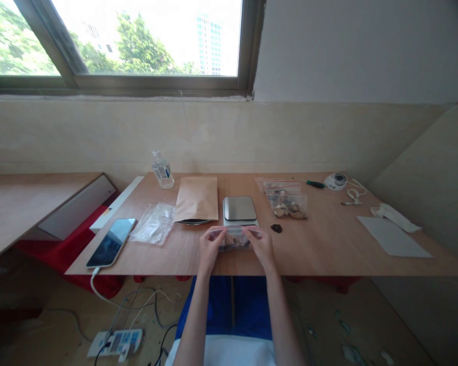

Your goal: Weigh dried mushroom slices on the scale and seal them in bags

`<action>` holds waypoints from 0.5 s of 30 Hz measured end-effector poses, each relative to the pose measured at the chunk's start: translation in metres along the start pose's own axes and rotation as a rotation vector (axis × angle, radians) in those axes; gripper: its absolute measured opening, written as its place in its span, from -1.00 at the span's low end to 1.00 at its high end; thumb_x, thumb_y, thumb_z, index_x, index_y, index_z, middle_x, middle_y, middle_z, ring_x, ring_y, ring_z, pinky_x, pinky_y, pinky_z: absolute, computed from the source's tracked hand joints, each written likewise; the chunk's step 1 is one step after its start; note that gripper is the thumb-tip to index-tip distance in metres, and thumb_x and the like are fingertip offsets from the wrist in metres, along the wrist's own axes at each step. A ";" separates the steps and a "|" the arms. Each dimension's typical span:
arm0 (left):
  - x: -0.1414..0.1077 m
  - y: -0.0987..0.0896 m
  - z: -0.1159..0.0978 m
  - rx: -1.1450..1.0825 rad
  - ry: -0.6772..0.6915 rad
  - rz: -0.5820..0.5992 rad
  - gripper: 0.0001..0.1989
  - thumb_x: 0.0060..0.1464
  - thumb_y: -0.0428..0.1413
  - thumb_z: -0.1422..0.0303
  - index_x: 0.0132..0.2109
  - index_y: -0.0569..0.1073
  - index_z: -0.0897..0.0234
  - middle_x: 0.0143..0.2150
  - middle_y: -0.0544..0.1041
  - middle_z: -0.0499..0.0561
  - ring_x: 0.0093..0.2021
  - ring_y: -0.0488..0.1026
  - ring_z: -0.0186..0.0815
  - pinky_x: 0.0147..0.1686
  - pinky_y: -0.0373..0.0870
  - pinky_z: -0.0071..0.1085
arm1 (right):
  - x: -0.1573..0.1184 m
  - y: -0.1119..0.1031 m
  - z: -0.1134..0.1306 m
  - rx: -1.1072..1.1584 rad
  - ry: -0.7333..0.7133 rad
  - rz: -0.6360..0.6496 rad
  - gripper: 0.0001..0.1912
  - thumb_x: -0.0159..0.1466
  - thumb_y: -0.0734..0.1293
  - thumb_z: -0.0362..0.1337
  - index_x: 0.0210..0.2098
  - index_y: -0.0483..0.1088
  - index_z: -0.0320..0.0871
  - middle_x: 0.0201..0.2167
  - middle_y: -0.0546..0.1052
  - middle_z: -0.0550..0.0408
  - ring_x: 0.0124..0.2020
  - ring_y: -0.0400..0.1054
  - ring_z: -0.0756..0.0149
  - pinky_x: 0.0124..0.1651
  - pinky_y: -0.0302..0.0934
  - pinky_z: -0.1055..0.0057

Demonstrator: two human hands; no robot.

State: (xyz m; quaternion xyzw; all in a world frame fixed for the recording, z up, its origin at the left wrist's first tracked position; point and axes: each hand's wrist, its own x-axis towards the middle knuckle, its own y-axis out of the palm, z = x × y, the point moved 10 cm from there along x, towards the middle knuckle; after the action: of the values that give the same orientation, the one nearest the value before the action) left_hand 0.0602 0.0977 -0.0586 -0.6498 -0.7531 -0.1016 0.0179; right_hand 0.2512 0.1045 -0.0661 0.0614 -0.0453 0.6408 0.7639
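Note:
Near the front edge of the table, a clear zip-lock bag [234,242] with brownish and dark pieces inside is pinched along its top edge by both hands. My left hand [211,245] grips the left part of that edge, and my right hand [260,244] the right part, thumbs and fingers closed. Just behind the bag sits a small digital scale [239,208] with a bare metal plate; its front is partly covered by the bag. A dark, flat piece [276,228] lies to the right of my right hand. Behind it are filled zip-lock bags [289,207] with pale and brown dried pieces.
Left of the scale lie a brown paper pouch [197,199], clear plastic bags [153,223] and a charging phone [111,243]. A water bottle [163,170] stands behind. On the right are a screwdriver [315,184], a white dome camera [335,181] and a white sheet [393,237].

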 end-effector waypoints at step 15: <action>-0.003 0.003 0.007 -0.041 -0.090 0.065 -0.70 -0.11 0.19 0.23 -0.23 0.54 0.33 -0.31 0.56 0.06 -0.29 0.47 -0.25 -0.28 0.38 -0.41 | -0.006 0.011 0.005 0.032 0.041 0.196 -0.73 0.09 0.35 -0.08 -0.32 0.49 -0.12 -0.32 0.57 0.07 -0.28 0.44 0.24 -0.20 0.31 0.34</action>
State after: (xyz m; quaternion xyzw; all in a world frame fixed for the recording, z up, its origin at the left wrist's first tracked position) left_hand 0.0646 0.0970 -0.0654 -0.6782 -0.7292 -0.0872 -0.0261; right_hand 0.2395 0.0994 -0.0616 0.0556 -0.0252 0.7141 0.6974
